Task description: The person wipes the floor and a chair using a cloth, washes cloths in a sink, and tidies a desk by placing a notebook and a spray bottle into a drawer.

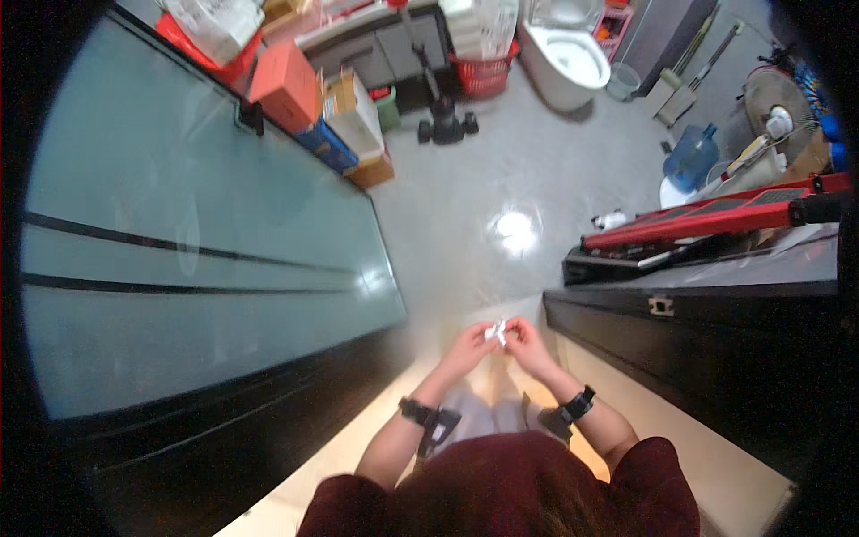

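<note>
In front of my body, my left hand [466,350] and my right hand [531,352] meet with their fingers closed. A small, crumpled white piece [495,333] sits between the fingertips, pinched from both sides. It looks like tissue or thin wrapping, but it is too small to make out its kind. Black straps [420,413] circle both wrists.
I stand at a doorway between a frosted glass door [215,242] on the left and a dark door [680,349] on the right. Beyond lie a grey floor [465,224], stacked boxes [284,87], a toilet [565,63], a red ladder [707,215] and a blue water jug [691,159].
</note>
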The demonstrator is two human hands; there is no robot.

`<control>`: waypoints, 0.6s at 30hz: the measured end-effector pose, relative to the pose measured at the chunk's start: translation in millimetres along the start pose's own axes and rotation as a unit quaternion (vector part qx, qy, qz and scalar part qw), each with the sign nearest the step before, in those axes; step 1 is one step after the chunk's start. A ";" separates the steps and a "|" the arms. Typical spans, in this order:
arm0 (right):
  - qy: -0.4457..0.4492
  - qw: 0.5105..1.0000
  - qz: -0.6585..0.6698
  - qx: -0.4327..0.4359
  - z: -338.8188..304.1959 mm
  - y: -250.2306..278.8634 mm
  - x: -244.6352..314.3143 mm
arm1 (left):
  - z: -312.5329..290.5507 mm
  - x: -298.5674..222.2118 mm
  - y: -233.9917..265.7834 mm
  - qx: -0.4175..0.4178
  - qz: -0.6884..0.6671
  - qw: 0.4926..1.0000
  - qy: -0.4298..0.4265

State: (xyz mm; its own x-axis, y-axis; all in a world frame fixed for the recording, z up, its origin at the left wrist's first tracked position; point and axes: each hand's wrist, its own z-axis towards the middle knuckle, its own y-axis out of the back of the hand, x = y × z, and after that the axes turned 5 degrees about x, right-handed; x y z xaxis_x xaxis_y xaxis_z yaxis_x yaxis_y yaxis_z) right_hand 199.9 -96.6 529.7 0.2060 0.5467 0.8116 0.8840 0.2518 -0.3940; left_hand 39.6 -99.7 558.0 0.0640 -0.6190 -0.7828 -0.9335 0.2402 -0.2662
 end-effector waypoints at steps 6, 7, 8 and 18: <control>0.035 0.994 0.020 0.104 -29.6 -18.1 40.4 | -29.2 -4.8 -0.3 -0.067 0.109 0.991 -0.047; 0.050 0.992 -0.002 0.120 -36.7 -21.6 48.5 | -33.7 -10.2 -0.6 -0.061 0.133 0.987 -0.068; 0.064 0.992 -0.003 0.112 -46.1 -24.8 56.2 | -38.0 -12.8 -0.7 -0.052 0.143 0.985 -0.077; 0.113 0.941 -0.317 -0.026 -131.8 -73.7 80.0 | -88.2 -41.9 -21.9 0.106 0.235 0.957 -0.131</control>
State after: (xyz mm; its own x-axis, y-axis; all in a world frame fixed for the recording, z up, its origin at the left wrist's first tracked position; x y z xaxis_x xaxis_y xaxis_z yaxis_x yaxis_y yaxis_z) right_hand 206.6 -176.7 680.5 -0.2908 0.1141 0.9500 0.8772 0.4281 0.2171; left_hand 26.3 -145.0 646.2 -0.2321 -0.2030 -0.9513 -0.7900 0.6099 0.0626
